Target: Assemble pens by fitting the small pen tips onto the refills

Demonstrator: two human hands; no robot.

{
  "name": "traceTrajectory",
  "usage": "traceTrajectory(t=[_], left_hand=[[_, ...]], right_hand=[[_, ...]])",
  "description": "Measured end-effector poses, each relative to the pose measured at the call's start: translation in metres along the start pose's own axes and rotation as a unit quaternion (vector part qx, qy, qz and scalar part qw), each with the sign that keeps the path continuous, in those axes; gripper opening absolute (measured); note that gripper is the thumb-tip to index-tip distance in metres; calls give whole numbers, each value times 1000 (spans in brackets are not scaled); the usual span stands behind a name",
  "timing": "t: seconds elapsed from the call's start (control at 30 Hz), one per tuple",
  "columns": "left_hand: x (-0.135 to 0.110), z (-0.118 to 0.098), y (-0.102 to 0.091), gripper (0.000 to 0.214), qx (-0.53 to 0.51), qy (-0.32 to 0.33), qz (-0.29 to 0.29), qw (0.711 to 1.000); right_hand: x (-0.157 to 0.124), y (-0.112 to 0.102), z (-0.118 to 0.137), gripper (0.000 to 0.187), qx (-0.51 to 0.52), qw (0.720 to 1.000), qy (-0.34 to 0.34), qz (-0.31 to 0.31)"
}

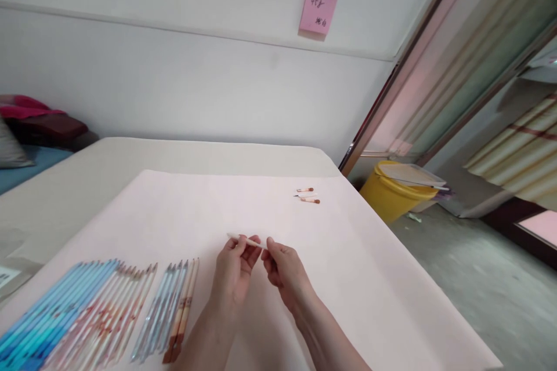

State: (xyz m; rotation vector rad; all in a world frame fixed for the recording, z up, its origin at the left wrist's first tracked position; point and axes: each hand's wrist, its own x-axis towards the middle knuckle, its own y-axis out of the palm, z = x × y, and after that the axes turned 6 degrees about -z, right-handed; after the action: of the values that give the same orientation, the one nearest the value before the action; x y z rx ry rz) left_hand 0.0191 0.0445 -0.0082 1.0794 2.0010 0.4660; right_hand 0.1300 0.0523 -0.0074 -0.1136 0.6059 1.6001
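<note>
A slim whitish pen (250,241) with a tapered tip is held level between my two hands above the pink-white sheet. My left hand (237,261) pinches it near the tip, thumb on top, with the other fingers curled below. At its other end, my right hand (282,264) closes thumb and fingers round the pen and hides that end. Left of my hands lie several pens in rows: blue pens (56,310), pale red-patterned pens (107,319), grey-blue pens (161,307) and brown-ended pens (185,307), their pointed tips facing away from me.
Two short brown-tipped pen pieces (310,201) and a thin dark-tipped piece (304,195) lie at the far right of the sheet (209,203). A yellow bin (391,194) stands beyond the table's right edge. A white wall (195,87) with a pink note (319,8) rises behind.
</note>
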Motion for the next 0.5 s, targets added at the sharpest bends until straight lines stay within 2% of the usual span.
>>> traceTrajectory(t=[0.17, 0.33, 0.5], left_hand=[[6, -9, 2, 13, -24, -16, -42, 999], [8, -14, 2, 18, -34, -37, -44, 998], [9, -14, 3, 17, -48, -58, -50, 996]], right_hand=[[13, -20, 9, 41, 107, 990, 72, -55], [32, -50, 16, 24, 87, 990, -1, -109], [43, -65, 16, 19, 219, 970, 13, -103]])
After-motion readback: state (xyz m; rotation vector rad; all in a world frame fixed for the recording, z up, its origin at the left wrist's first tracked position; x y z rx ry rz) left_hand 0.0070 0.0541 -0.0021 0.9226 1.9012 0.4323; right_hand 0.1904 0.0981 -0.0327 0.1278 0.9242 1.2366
